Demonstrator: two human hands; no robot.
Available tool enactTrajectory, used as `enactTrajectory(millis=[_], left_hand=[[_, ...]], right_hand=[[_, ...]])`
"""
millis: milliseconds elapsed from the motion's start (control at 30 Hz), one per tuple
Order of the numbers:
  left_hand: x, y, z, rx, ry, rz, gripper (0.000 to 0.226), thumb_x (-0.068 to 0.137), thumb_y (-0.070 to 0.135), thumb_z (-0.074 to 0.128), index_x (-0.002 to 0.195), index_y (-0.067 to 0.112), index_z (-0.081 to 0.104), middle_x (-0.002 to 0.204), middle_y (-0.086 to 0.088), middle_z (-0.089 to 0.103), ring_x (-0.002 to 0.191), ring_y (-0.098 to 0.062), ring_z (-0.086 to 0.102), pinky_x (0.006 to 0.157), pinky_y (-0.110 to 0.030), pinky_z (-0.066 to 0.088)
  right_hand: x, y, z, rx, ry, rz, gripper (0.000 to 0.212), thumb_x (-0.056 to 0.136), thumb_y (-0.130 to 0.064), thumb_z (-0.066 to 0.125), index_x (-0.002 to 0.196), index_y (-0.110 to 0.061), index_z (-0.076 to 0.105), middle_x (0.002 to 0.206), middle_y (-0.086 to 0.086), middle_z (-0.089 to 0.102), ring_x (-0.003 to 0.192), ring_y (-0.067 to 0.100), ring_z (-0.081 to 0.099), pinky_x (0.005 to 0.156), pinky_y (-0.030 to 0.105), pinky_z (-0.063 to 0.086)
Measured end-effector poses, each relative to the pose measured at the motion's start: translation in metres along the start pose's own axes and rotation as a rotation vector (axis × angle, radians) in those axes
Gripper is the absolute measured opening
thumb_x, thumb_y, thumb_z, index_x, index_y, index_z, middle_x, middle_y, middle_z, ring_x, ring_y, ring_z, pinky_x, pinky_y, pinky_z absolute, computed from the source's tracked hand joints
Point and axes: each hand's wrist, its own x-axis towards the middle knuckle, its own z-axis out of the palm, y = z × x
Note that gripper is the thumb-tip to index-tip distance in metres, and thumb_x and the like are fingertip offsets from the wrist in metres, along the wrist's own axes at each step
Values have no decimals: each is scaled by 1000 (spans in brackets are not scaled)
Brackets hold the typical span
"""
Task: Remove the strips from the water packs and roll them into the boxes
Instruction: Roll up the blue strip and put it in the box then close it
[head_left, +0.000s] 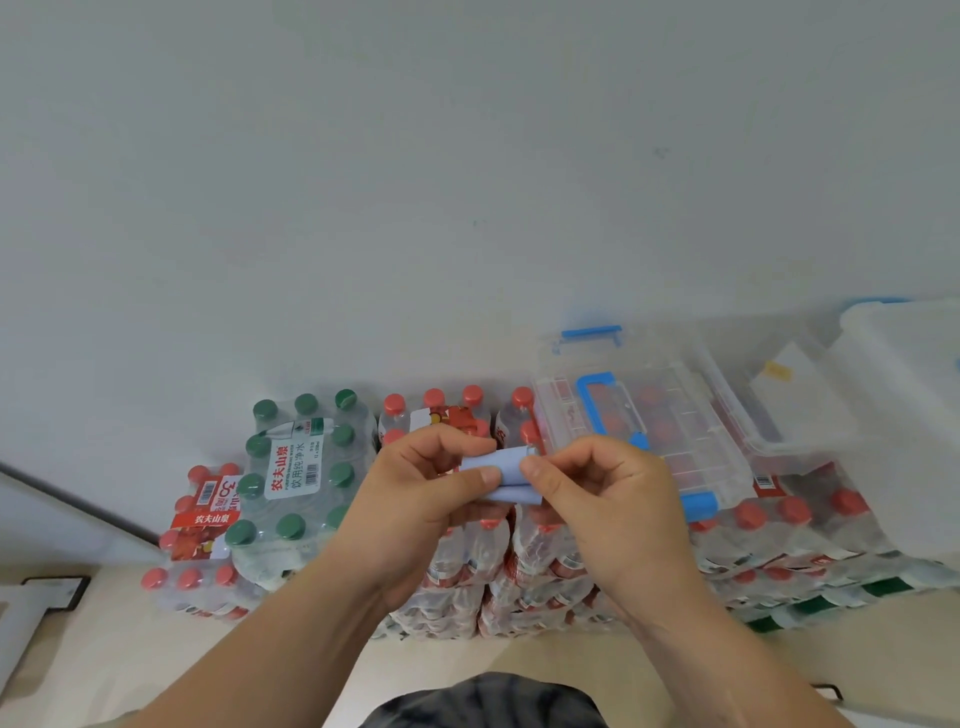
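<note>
Wall (467, 156) behind stacked water packs (545, 561), red caps mostly, one green-capped pack (296, 478) at left. Clear boxes (639, 415) with blue handles sit on the packs at right. Left hand (421, 493) and right hand (597, 499) both pinch a light-blue strip (506, 478), partly rolled, held between them above the packs.

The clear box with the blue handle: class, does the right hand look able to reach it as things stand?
Probably yes. The clear box lies on the red-capped packs just beyond the right hand, with nothing between them. But that hand and the left hand both pinch the blue strip.
</note>
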Motion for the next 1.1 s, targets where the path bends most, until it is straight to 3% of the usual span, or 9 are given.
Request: enactTrajectory(millis=[133,267,333,433,567,733,867,933,1100], left_hand=[[2,-5,14,-33,-15,3,10,72,1,74,80,7,72,100,-32,68,89,-49,67,73,-42,58],[3,-7,30,-25,-36,4,4,78,5,74,80,4,71,92,-23,69,86,-41,70,70,-39,59],[2,-8,40,-11,-64,-3,12,76,5,71,88,5,73,92,-22,72,86,-39,71,71,-40,59],[0,-9,58,31,-141,-46,30,77,8,71,105,16,76,99,-22,74,87,-38,73,76,-44,60],[1,-9,75,48,-210,-55,37,82,8,68,117,21,73,106,-18,74,93,-42,72,81,-48,60],[13,-7,77,39,-266,-55,28,86,7,63,113,14,69,112,-21,72,95,-49,69,85,-56,57],[25,-6,78,2,-312,-80,27,88,11,61,115,11,61,109,-20,73,75,-39,73,69,-42,62],[32,-3,75,28,-348,-64,26,92,9,59,118,9,59,106,-20,73,77,-40,73,69,-41,62],[53,13,56,233,-472,38,24,92,8,65,110,24,67,103,-13,74,88,-42,73,78,-50,60]], right_hand=[[-2,5,-16,20,15,-33,11,82,-8,79,86,-17,74,82,0,77,73,19,75,66,29,62],[-6,7,-35,4,12,-80,16,80,-3,79,82,-19,79,86,-9,78,80,10,75,73,20,59],[-7,9,-44,10,27,-79,15,79,-4,80,87,-16,80,88,-8,79,83,11,76,75,22,60],[-7,8,-56,47,49,-53,21,76,-9,83,95,-18,80,89,-2,79,79,14,77,70,22,61],[-8,3,-68,80,0,-18,25,79,-8,80,102,-17,78,90,-1,79,78,12,77,67,20,60],[-4,2,-70,35,15,-5,28,85,-6,76,104,-26,75,95,-7,78,86,9,75,73,19,59],[5,-1,-61,139,175,71,24,80,-7,81,97,-21,71,87,-6,78,79,11,76,68,19,59],[9,-1,-56,114,229,109,18,80,-12,81,94,-19,73,85,-3,79,78,14,76,67,22,60],[20,-7,-38,171,307,165,13,81,-4,80,92,-6,74,82,8,78,76,24,77,64,31,63]])
